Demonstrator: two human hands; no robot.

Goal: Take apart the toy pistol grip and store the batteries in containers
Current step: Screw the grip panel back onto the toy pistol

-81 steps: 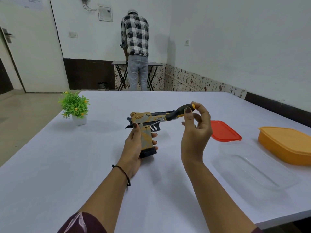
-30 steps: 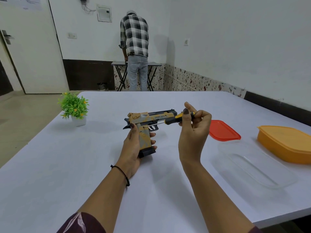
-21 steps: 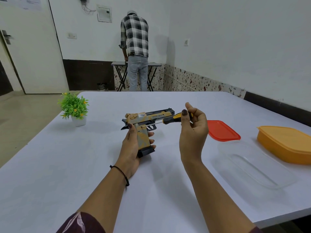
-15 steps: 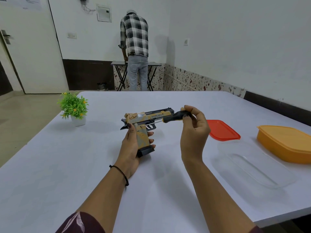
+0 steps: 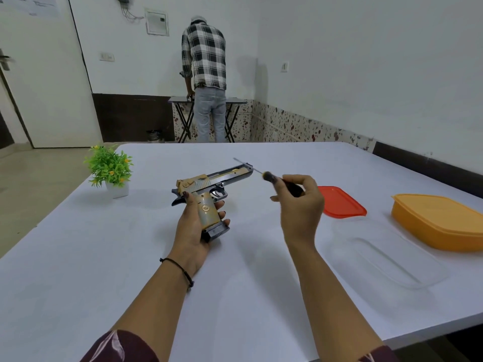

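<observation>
My left hand (image 5: 193, 226) grips the tan and black toy pistol (image 5: 211, 184) by its grip, above the white table (image 5: 104, 257), barrel pointing right and away. My right hand (image 5: 298, 202) holds a screwdriver (image 5: 285, 182) with a black and orange handle; its thin shaft points up and left, past the pistol's muzzle, and does not touch the grip. A clear open container (image 5: 386, 254) lies to the right of my right forearm. Behind it lies a red lid (image 5: 339, 202). An orange container (image 5: 441, 220) with its lid on sits at the far right. No batteries are visible.
A small potted plant (image 5: 111, 169) stands at the table's left. A person in a checked shirt (image 5: 205, 74) stands with their back to me at a small folding table (image 5: 235, 101) by the far wall. A door is at the left.
My right hand pulled the screwdriver tip away from the pistol's grip and swung the shaft up toward the muzzle. My left hand tilted the pistol, so the grip side now faces me.
</observation>
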